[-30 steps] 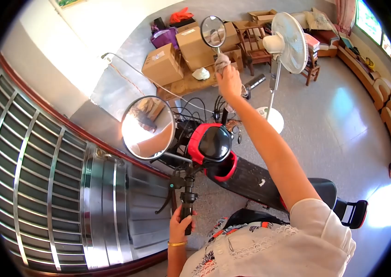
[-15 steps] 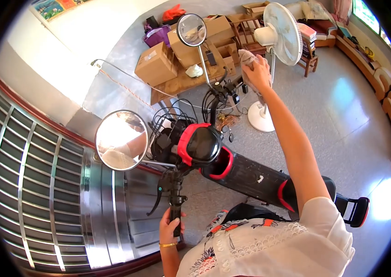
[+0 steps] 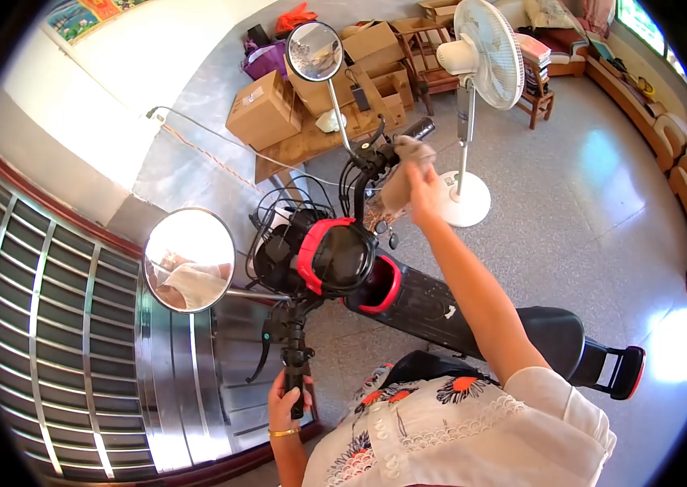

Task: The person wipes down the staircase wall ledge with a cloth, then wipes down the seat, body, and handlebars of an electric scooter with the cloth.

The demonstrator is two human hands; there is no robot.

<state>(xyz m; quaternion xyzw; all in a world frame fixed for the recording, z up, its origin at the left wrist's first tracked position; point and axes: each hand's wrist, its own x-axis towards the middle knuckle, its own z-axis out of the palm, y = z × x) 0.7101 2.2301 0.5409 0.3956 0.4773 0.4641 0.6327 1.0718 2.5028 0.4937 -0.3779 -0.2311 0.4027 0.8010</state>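
Note:
My left hand (image 3: 282, 403) is wrapped around the black left handlebar grip (image 3: 294, 388) of a black and red electric scooter (image 3: 429, 296). In my right hand (image 3: 425, 193) is a greyish-beige cloth (image 3: 396, 190), bunched at the top and hanging down. The cloth lies against or just in front of the right handlebar, inboard of the right grip (image 3: 420, 128); whether it touches is hard to tell. Two round mirrors stand on stalks: the left mirror (image 3: 188, 260) and the right mirror (image 3: 314, 50). Between the handlebars is the dark front cover (image 3: 341, 256) with red trim, beside a black wire basket (image 3: 266, 213).
A white standing fan (image 3: 463, 197) is just beyond my right hand. Cardboard boxes (image 3: 264, 110) rest on a low wooden table (image 3: 279, 166) behind the scooter. A cable (image 3: 230, 138) runs from the wall toward it. Metal door bars (image 3: 60, 325) line the left side.
My right hand has come down and left with the cloth, from beside the fan to the right handlebar, uncovering its grip. My left hand stays on its grip as the view shifts slightly.

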